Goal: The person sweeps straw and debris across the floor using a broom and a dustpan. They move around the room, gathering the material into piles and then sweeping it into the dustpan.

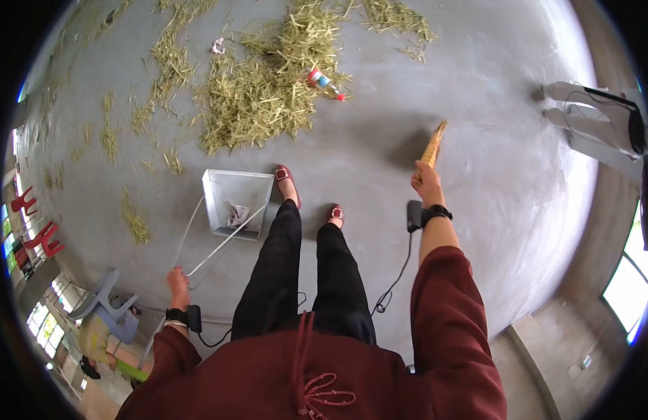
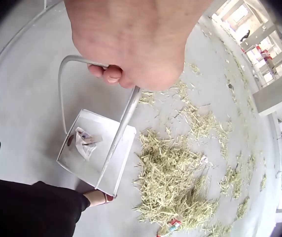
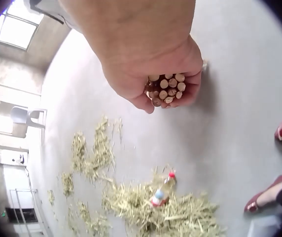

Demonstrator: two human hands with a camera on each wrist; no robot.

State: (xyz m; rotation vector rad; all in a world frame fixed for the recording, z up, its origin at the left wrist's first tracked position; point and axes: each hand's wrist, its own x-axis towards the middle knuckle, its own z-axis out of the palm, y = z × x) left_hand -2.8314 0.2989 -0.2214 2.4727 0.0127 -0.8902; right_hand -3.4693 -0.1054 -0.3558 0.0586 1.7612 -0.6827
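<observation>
Holding, left hand: the person's left hand (image 1: 177,283) has its fingers curled around a long, bent, silvery metal handle (image 2: 118,136).
Dustpan: a box-shaped, pale grey metal dustpan (image 1: 222,187) hangs or rests at the far end of that handle, just beside the left foot; I cannot tell whether it touches the floor.
Inside the pan: a crumpled, whitish wrapper with dark patches (image 2: 85,143).
Right hand: the person's right hand (image 1: 429,183) wraps its fingers firmly around a tan, tapering bundle of stalks (image 1: 433,147), its round cut ends showing below the palm.
Bundle's place: out in front on the right, well apart from the dustpan.
Straw: a loose, yellow-green heap of chopped straw (image 1: 257,101) ahead on the smooth grey floor (image 1: 492,210).
Bottle: a clear plastic bottle with a red cap (image 1: 325,82) lies at the heap's right edge.
</observation>
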